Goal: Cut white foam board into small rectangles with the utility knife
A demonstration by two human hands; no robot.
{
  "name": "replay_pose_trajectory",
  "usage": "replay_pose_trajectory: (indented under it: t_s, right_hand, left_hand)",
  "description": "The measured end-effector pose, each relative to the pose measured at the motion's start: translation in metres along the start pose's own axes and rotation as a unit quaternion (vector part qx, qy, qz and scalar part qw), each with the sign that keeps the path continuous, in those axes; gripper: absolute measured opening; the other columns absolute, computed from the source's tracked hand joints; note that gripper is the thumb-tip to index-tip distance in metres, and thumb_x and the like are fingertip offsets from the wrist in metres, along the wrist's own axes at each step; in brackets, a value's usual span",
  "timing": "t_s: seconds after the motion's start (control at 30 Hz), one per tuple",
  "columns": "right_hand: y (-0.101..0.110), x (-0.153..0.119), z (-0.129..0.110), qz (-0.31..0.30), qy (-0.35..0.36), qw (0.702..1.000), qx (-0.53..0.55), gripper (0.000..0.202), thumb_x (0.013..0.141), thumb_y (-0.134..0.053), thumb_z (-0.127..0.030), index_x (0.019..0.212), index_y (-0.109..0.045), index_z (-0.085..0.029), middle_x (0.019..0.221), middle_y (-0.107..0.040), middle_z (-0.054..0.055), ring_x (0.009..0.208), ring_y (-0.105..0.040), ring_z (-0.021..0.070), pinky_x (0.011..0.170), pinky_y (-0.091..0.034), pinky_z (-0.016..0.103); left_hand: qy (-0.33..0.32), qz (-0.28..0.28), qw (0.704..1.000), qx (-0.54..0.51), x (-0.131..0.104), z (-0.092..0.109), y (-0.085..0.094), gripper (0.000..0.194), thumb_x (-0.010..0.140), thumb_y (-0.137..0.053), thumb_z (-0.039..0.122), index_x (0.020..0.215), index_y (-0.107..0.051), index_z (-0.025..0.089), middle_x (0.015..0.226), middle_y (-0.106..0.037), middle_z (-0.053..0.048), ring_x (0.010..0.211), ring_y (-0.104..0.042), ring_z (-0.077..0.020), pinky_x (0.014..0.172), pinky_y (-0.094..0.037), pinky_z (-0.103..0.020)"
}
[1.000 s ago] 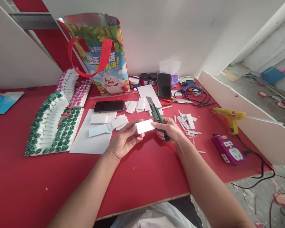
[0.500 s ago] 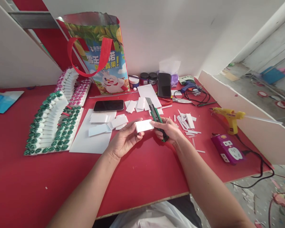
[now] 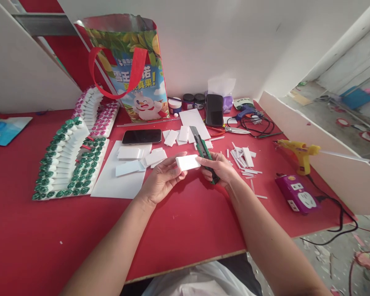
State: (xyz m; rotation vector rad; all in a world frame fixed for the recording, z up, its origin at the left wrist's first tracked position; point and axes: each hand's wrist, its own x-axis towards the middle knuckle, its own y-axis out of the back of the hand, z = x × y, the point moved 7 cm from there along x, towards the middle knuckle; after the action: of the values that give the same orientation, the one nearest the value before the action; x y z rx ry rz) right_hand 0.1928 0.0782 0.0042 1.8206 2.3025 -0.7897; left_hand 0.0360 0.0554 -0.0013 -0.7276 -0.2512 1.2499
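Observation:
Between my hands is a small white rectangular foam board piece (image 3: 188, 163), held above the red table. My left hand (image 3: 163, 177) pinches its left end, thumb in front and fingers behind and below. In my right hand (image 3: 219, 167) is a green and black utility knife (image 3: 205, 155), its blade pointing up and away from me. A finger of that hand also touches the right end of the white piece. Behind lie several more white pieces (image 3: 156, 157), some on a larger white sheet (image 3: 111, 187). Thin white strips (image 3: 240, 158) are scattered to the right.
A printed bag (image 3: 142, 82) stands at the back beside paint jars (image 3: 188, 101). One phone (image 3: 142, 136) lies flat; another phone (image 3: 213, 110) leans upright. Green-dotted white boards (image 3: 70, 176) are at left. A yellow glue gun (image 3: 299, 154) and purple power socket (image 3: 297, 193) with cable occupy the right.
My left thumb has shifted lower on the white piece, showing more of its left edge. The knife stays in my right hand. The view has shifted very slightly.

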Motion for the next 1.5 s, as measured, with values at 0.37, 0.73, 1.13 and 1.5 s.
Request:
replay_pose_trajectory:
  t_s: [0.37,0.73,1.13,1.5]
  right_hand:
    - [0.003,0.002,-0.002,0.009,0.034,0.999,-0.005,0.048,0.061,-0.091,-0.046,0.072,-0.052,-0.021,0.044,-0.041,-0.01,0.036,-0.034,0.0051,0.033,-0.032,0.019]
    - [0.004,0.003,-0.002,0.011,0.041,0.999,-0.014,0.049,0.062,-0.09,-0.048,0.074,-0.052,-0.021,0.042,-0.041,-0.011,0.035,-0.034,0.0051,0.034,-0.032,0.019]
    - [-0.005,-0.01,-0.021,0.052,0.223,0.953,-0.2,0.034,0.08,-0.077,-0.046,0.076,-0.055,-0.02,0.045,-0.049,-0.008,0.036,-0.042,0.0082,0.04,-0.033,0.024]
    - [-0.004,-0.002,-0.012,-0.02,0.181,0.978,-0.1,0.034,0.066,-0.088,-0.037,0.09,-0.073,-0.018,0.056,-0.063,-0.004,0.045,-0.055,0.0116,0.046,-0.044,0.025]
  left_hand:
    - [-0.023,-0.017,1.0,0.012,-0.001,0.009,-0.008,0.039,0.075,-0.086,0.022,0.113,-0.078,0.024,0.083,-0.066,-0.001,0.073,-0.059,-0.0094,0.07,-0.051,-0.021]
    - [-0.023,-0.01,0.999,0.021,0.0,0.009,-0.004,0.039,0.078,-0.081,0.023,0.116,-0.076,0.023,0.092,-0.066,-0.002,0.076,-0.057,-0.0103,0.073,-0.049,-0.024]
    - [-0.091,0.111,0.982,0.124,0.0,0.005,0.007,0.021,0.078,-0.081,0.034,0.086,-0.072,0.017,0.078,-0.061,0.001,0.07,-0.05,-0.0106,0.07,-0.043,-0.024]
    - [-0.125,0.052,0.947,0.292,-0.006,0.014,-0.005,0.029,0.098,-0.054,0.05,0.098,-0.056,0.02,0.072,-0.048,0.003,0.066,-0.044,-0.0125,0.063,-0.035,-0.025]
